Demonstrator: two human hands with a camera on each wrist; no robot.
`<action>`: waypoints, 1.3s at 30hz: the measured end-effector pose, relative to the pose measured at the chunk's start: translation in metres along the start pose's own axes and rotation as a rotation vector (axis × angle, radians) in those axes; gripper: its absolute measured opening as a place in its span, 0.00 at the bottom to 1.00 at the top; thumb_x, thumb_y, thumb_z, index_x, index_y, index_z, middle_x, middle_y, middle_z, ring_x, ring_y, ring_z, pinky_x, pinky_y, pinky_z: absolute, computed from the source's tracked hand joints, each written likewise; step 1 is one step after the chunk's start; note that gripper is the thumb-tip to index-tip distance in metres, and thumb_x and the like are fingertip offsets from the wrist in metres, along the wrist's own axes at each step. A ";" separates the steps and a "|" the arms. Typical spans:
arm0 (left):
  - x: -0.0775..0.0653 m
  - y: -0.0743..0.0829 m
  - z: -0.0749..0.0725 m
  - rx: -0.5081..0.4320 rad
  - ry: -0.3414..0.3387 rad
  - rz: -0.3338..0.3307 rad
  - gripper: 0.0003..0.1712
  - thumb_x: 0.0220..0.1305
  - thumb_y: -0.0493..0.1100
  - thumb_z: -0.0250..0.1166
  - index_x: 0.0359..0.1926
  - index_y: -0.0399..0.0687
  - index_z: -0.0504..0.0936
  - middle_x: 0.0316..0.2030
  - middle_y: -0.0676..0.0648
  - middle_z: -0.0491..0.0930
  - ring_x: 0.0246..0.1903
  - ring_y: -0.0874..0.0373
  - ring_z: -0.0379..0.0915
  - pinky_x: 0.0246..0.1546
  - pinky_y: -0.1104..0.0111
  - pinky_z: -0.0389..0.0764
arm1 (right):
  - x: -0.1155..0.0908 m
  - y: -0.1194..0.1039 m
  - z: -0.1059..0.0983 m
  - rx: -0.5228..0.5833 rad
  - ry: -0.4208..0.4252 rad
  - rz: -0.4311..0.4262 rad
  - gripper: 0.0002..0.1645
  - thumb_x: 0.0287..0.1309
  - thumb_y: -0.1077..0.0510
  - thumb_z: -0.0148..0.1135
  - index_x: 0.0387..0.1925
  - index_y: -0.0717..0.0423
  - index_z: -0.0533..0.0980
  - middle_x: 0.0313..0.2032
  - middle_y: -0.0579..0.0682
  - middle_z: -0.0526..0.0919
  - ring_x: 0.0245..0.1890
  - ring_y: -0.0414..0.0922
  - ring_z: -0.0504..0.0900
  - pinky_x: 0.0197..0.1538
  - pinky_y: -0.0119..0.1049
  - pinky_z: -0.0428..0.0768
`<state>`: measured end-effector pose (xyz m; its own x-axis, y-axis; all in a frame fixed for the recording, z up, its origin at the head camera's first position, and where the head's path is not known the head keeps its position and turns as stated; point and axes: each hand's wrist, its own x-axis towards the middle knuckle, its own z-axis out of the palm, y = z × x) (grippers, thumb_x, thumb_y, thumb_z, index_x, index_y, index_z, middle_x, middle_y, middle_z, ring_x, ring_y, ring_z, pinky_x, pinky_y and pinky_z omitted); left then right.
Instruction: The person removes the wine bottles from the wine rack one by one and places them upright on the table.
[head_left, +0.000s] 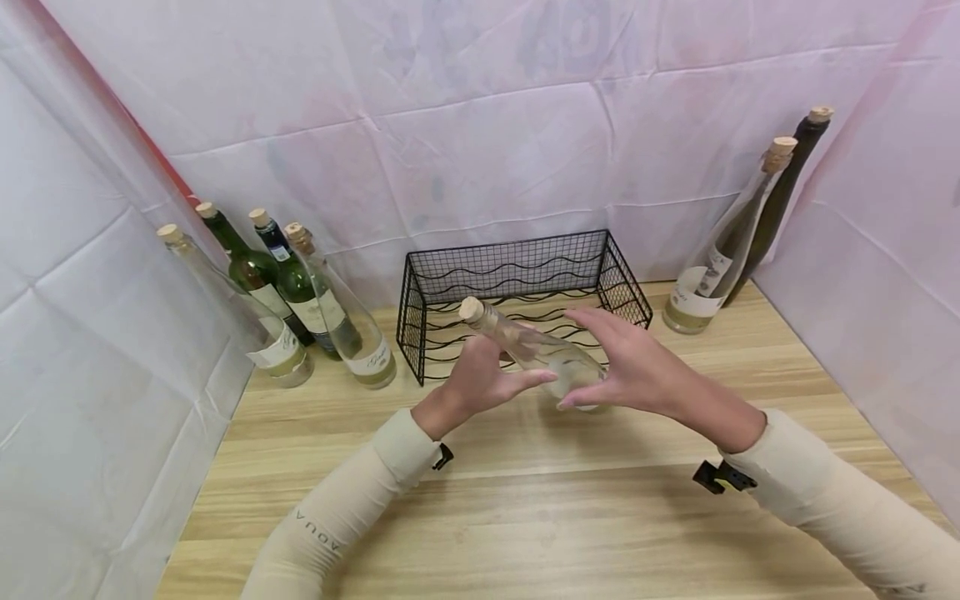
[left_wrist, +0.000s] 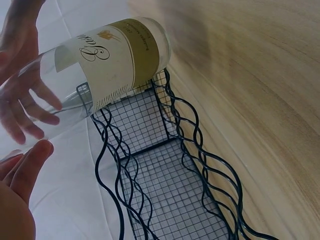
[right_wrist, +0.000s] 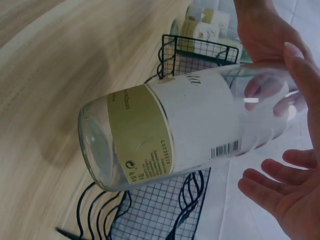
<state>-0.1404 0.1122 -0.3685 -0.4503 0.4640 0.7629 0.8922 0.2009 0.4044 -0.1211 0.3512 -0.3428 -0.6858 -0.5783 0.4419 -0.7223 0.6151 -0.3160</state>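
Observation:
A clear glass bottle (head_left: 525, 340) with a cork stopper (head_left: 472, 309) is held tilted in front of the wire rack, its neck up to the left and its base down to the right. My left hand (head_left: 480, 375) holds it, fingers behind the glass and thumb stretched out on the near side. Around its lower half my right hand (head_left: 633, 358) is spread wide, thumb and fingers well apart. A white and olive label (right_wrist: 165, 130) wraps the lower body. The black wire rack (head_left: 510, 243) has wavy bars across it and stands behind both hands.
Left of the rack stand two clear corked bottles (head_left: 360, 337) and two green wine bottles (head_left: 300, 287). At the back right are another clear bottle (head_left: 701, 283) and a dark slim bottle (head_left: 795, 175). White sheeting (head_left: 480, 167) walls the wooden table (head_left: 525, 525).

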 end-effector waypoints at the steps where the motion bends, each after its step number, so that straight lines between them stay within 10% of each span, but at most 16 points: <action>1: 0.000 0.000 0.000 0.006 -0.002 -0.002 0.28 0.45 0.50 0.77 0.45 0.41 0.80 0.34 0.45 0.82 0.34 0.68 0.75 0.39 0.77 0.78 | 0.000 -0.001 0.001 -0.003 -0.008 0.013 0.69 0.24 0.27 0.75 0.68 0.52 0.60 0.61 0.58 0.69 0.58 0.55 0.69 0.55 0.57 0.73; 39: 0.005 0.007 0.003 -0.059 -0.092 -0.061 0.25 0.49 0.50 0.75 0.46 0.45 0.81 0.35 0.49 0.83 0.32 0.66 0.77 0.35 0.79 0.78 | -0.007 -0.009 0.015 -0.017 -0.011 -0.022 0.48 0.36 0.33 0.74 0.54 0.57 0.70 0.43 0.56 0.81 0.41 0.49 0.81 0.41 0.44 0.83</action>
<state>-0.1362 0.1183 -0.3633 -0.4960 0.5302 0.6877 0.8586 0.1814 0.4795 -0.1109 0.3411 -0.3559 -0.6707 -0.5977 0.4392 -0.7358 0.6109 -0.2923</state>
